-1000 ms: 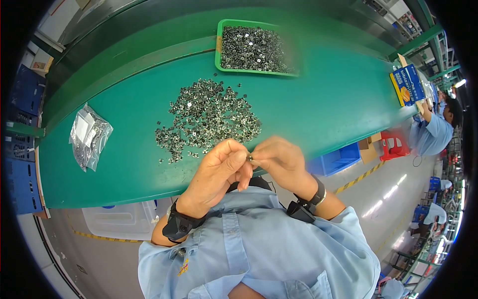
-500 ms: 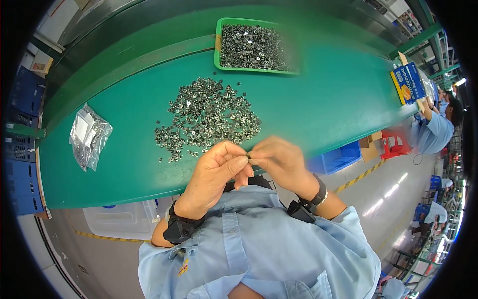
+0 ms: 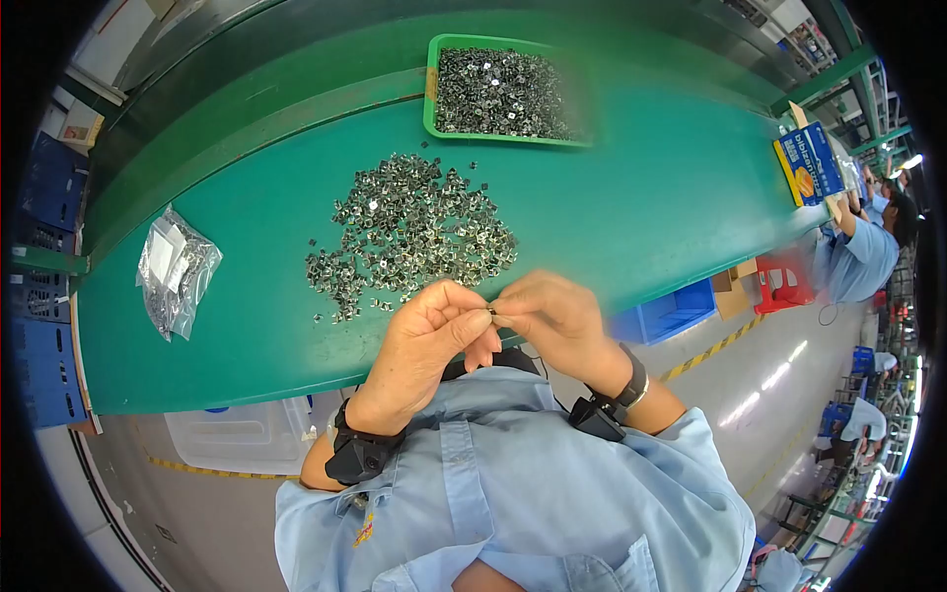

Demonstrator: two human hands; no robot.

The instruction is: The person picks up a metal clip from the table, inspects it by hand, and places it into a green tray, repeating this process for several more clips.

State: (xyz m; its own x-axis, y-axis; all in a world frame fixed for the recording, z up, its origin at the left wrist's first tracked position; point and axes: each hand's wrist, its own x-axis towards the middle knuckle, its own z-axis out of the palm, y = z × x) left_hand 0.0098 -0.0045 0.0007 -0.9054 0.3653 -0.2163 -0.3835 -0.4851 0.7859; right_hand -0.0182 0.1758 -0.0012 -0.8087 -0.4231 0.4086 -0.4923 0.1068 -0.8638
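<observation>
My left hand (image 3: 434, 340) and my right hand (image 3: 554, 314) meet in front of my chest, just over the near edge of the green table. Between their pinched fingertips sits a small dark part (image 3: 492, 311), mostly covered by the fingers, so its exact kind cannot be made out. Both thumbs and forefingers press on it, and both hands are closed. Just beyond them on the tabletop spreads a loose pile of small shiny metal pieces (image 3: 414, 232). Farther back, a green tray (image 3: 431, 109) is filled with similar small metal pieces.
A clear plastic bag (image 3: 176, 271) with things inside lies on the table's left. At the far right end stands a blue and yellow box (image 3: 811, 166), near a co-worker in a blue shirt (image 3: 858, 259). Below the table are a blue bin (image 3: 676, 314) and a clear plastic box (image 3: 237, 439).
</observation>
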